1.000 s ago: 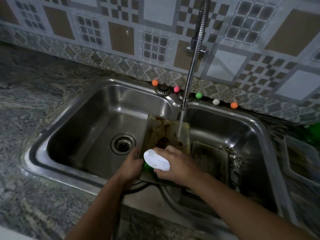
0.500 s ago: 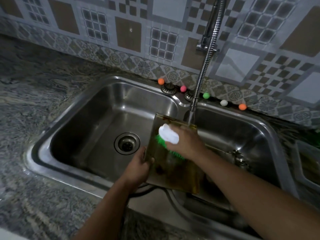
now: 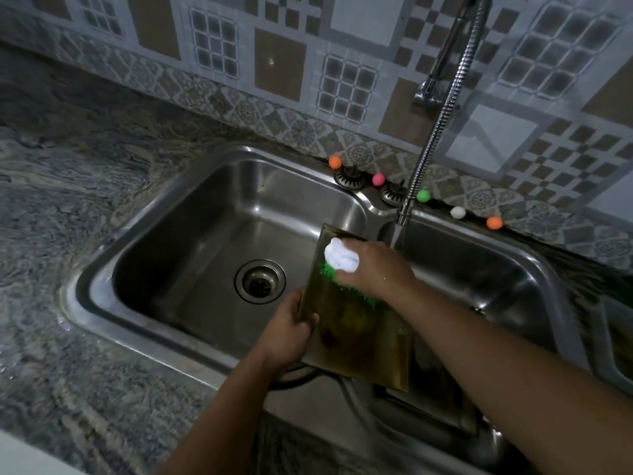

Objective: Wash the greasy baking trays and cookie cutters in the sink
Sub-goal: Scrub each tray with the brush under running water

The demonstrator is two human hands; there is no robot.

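Note:
A greasy rectangular baking tray (image 3: 359, 337) with brown stains is tilted over the divider of the double steel sink (image 3: 164, 231). My left hand (image 3: 289, 332) grips the tray's left edge. My right hand (image 3: 376, 269) holds a scrub brush (image 3: 340, 258) with a white handle and green bristles, pressed on the tray's far end. Another dark tray (image 3: 442, 399) lies in the right basin under my right forearm, mostly hidden.
The flexible steel faucet (image 3: 428, 156) hangs over the divider, its spout just behind my right hand. The left basin has an open drain (image 3: 259, 282). Small coloured balls (image 3: 423, 196) line the back ledge. A grey stone counter (image 3: 68, 166) surrounds the sink.
My right hand has pushed the brush from the tray's near end up to its far end. My left hand keeps its hold on the left edge.

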